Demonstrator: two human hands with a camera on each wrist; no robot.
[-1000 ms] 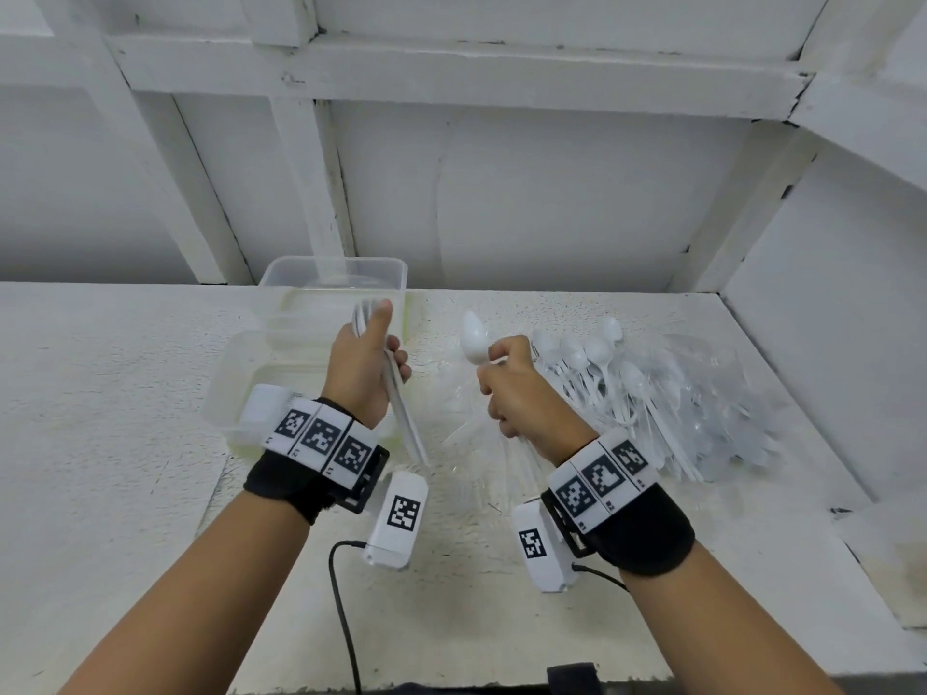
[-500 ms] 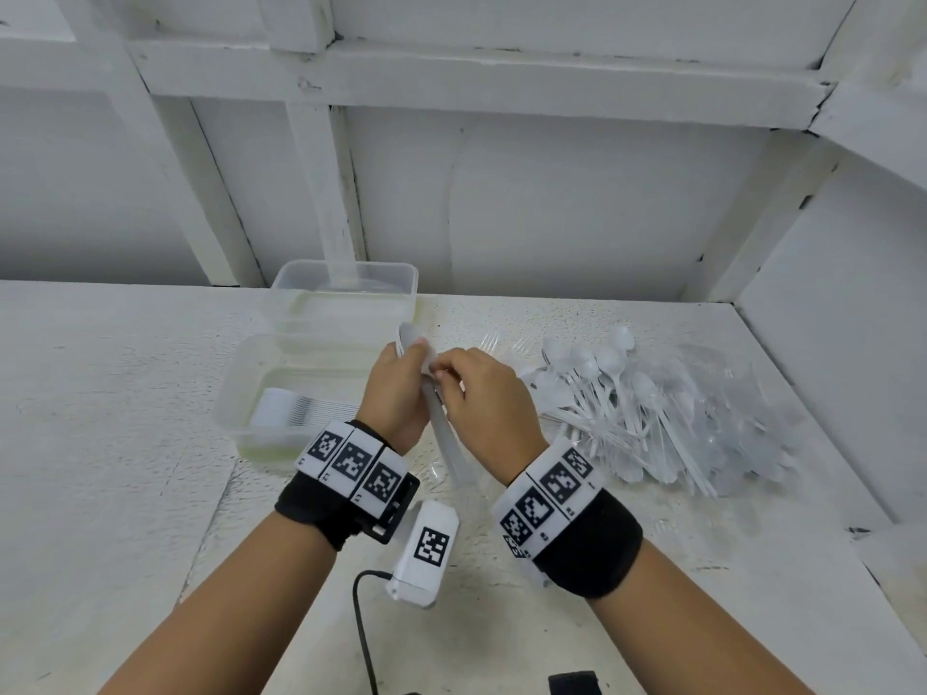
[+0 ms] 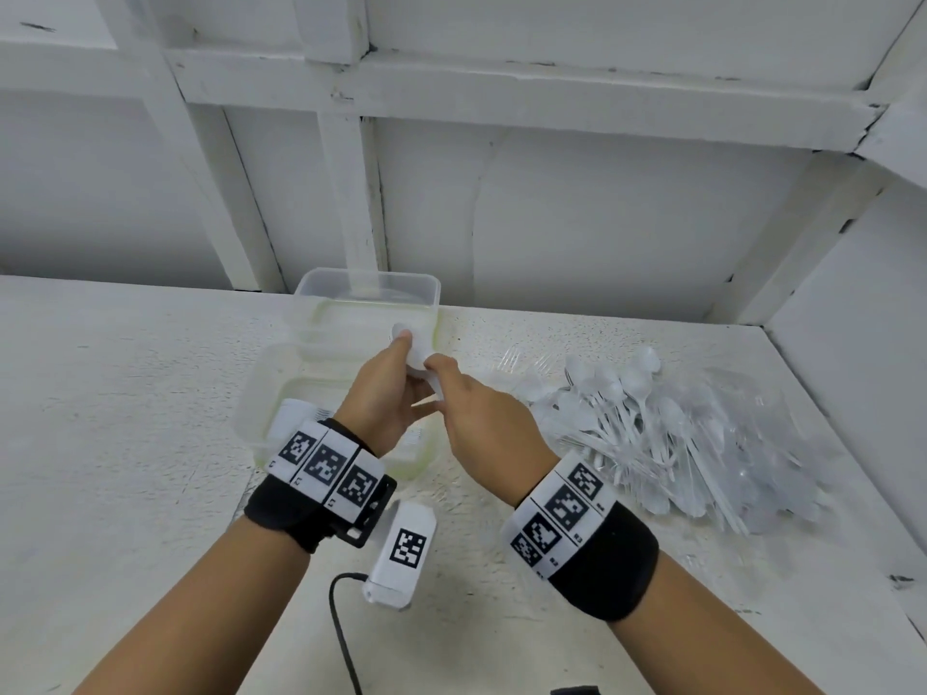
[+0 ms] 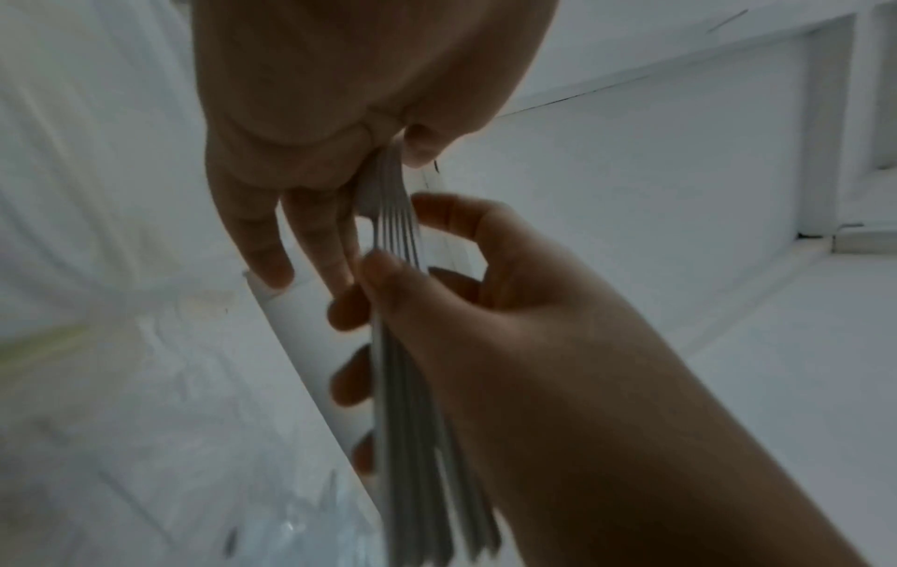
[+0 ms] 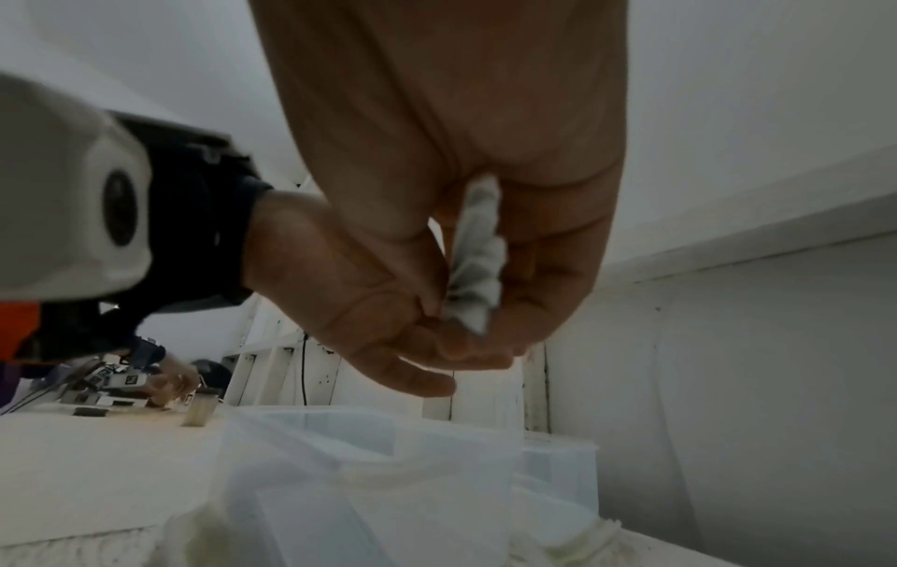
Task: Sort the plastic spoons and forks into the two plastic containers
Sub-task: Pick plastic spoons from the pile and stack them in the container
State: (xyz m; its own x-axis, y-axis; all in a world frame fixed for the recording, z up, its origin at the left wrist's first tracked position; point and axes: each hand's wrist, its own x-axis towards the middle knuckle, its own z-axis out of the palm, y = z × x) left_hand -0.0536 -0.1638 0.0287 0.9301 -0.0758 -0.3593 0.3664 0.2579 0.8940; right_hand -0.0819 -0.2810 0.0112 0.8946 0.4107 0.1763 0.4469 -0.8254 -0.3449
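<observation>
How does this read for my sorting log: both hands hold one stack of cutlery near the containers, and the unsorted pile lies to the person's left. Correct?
Not quite: the unsorted pile lies to the person's right, as the head view shows. The rest stands: the left hand and right hand both hold one stack of cutlery near the containers.

Two containers (image 3: 361, 293) left, cutlery pile (image 3: 662, 433) right (on table (image 3: 125, 418))

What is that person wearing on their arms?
Each bare arm has a black wristband with a white strip of square black-and-white code patches. A small white box with one more code patch hangs under the left wrist, and a thin black cable trails from it.
</observation>
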